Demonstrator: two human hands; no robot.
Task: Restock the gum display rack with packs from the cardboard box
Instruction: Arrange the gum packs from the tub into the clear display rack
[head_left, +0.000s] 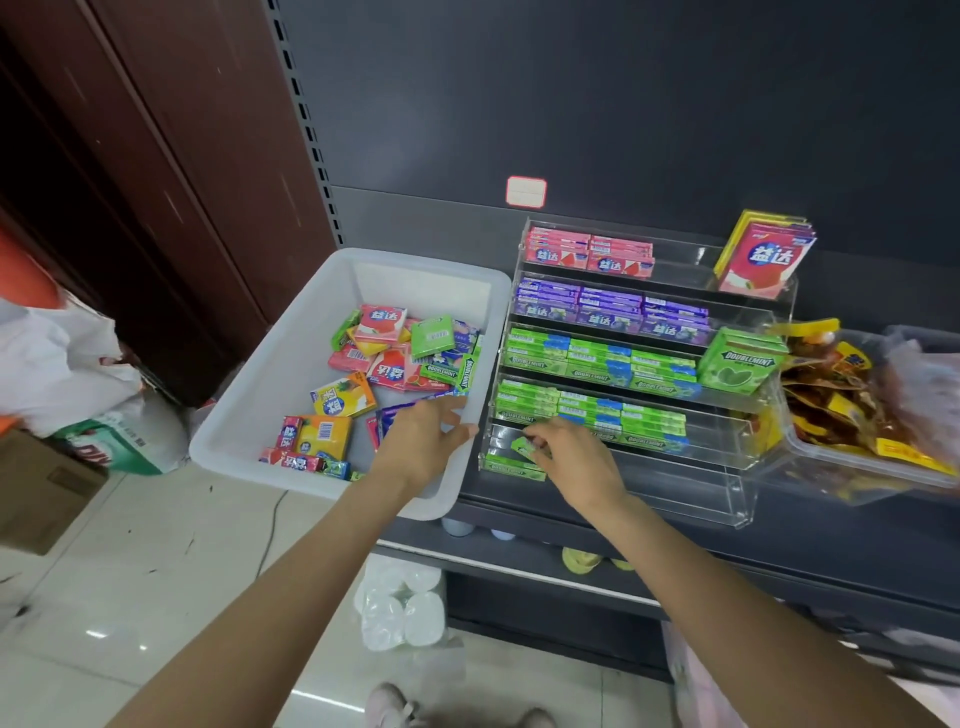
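Note:
A clear acrylic gum display rack (737, 499) stands on the dark shelf, with rows of pink, purple and green packs. My right hand (571, 457) pinches a green gum pack (522, 447) at the left end of the rack's lowest tier, above another green Doublemint pack (511, 467). My left hand (426, 441) hovers with relaxed fingers over the right rim of a white plastic bin (291, 364), near a purple pack (395, 415). The bin holds several loose gum packs in pink, yellow, green and purple.
A clear tray of yellow and red snack bags (857, 415) sits right of the rack. A cardboard box (41, 488) and white bags (78, 374) lie on the floor at left. Wrapped paper rolls (400, 603) stand below the shelf edge.

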